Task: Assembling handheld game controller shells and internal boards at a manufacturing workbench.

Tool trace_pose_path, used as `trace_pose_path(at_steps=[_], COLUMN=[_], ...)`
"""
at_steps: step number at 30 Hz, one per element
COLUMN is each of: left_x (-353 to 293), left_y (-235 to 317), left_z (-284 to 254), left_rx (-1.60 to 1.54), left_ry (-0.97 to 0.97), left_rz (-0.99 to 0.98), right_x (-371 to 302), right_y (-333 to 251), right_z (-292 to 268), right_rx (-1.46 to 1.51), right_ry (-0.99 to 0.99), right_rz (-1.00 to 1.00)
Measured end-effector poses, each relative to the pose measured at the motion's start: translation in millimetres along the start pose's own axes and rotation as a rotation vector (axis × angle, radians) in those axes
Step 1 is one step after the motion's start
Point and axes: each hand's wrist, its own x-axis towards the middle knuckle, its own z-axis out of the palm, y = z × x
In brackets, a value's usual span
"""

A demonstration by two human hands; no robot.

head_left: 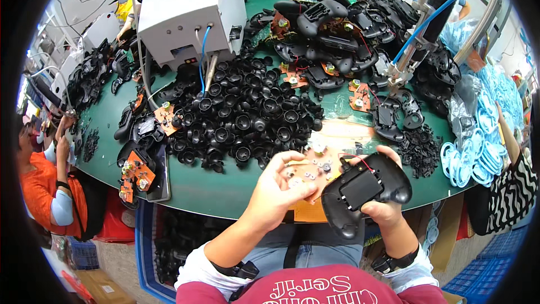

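Over the surface's near edge (208, 198), your left hand (274, 191) pinches a circuit board (316, 173); your right hand (387, 214) curls around a gamepad shell (368, 190).

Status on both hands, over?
Left hand holding circuit board. Right hand holding black controller shell. Heap of black caps beyond left hand.

2 rows of pale, upside-down lettering (323, 285) cross the maroon shirt (304, 271); the lower row is cut off.
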Motion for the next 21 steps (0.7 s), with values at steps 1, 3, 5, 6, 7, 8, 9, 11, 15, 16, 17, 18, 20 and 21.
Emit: trace_pose_path(at_steps=[1,3,5,6,7,8,9,11,15,16,17,18,20,21], left_x=[0,-4,-8,-11,-13,-13,-13,-12,-9,-9,-10,-11,-10,-10], left_y=[5,15,23,26,29,29,29,29,22,21,20,19,16,15], left_z=[1,6,8,10,12,13,11,12,18,20,21,20,20,22], left_rx=[0.072,0.136,0.236,0.234,0.248,0.261,0.284,0.31,0.384,0.388,0.477,0.564,0.618,0.639], left_ry=[0.013,0.017,0.0,0.009,0.009,0.008,-0.018,-0.025,-0.037,-0.038,-0.057,-0.073,-0.103,-0.11], left_rz=[0.033,0.07,0.106,0.103,0.09,0.076,0.069,0.055,0.066,0.064,0.078,0.094,0.11,0.099], right_x=[-2,-3,-8,-12,-12,-12,-6,-2,16,24,32,40,51,55], right_y=[0,6,7,5,-3,-12,-22,-30,-48,-49,-52,-51,-50,-47], right_z=[-4,-13,-30,-29,-29,-30,-38,-41,-30,-26,-16,-9,1,4], right_rx=[-0.017,-0.117,-0.395,-0.342,-0.405,-0.469,-0.786,-0.856,-0.91,-0.901,-0.907,-0.905,-0.894,-0.87], right_ry=[-0.018,-0.042,-0.137,-0.091,-0.132,-0.171,-0.337,-0.327,-0.253,-0.26,-0.283,-0.284,-0.377,-0.378], right_rz=[-0.023,-0.015,0.013,0.131,0.162,0.191,0.033,-0.03,-0.203,-0.234,-0.287,-0.287,-0.326,-0.321])
